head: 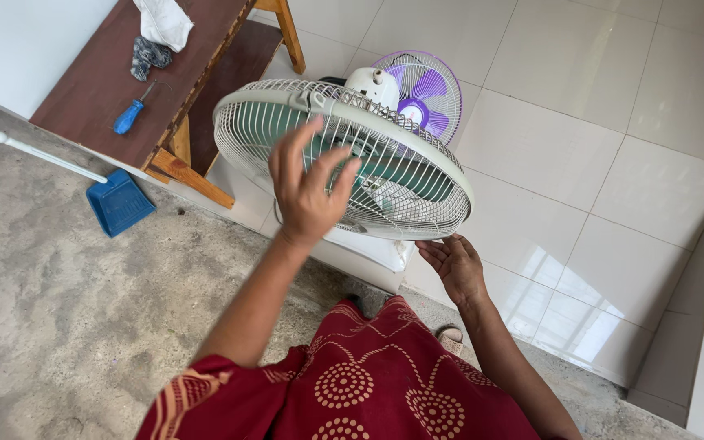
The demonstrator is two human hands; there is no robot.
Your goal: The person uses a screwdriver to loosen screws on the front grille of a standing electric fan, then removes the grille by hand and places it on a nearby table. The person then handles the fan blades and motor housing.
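Note:
A white table fan point(405, 175) with a wire cage and green blades stands in front of me, its face tilted up. My left hand point(310, 187) rests on the front grille with fingers spread. My right hand point(452, 265) is palm up under the lower right rim of the cage, fingers touching it. Behind it stands a smaller fan point(425, 91) with purple blades.
A brown wooden bench point(107, 85) at upper left carries a blue-handled screwdriver point(129, 116), a white cloth point(165, 22) and a dark rag point(149, 55). A blue dustpan point(118, 201) with a white handle lies on the concrete floor. White tiles cover the right side.

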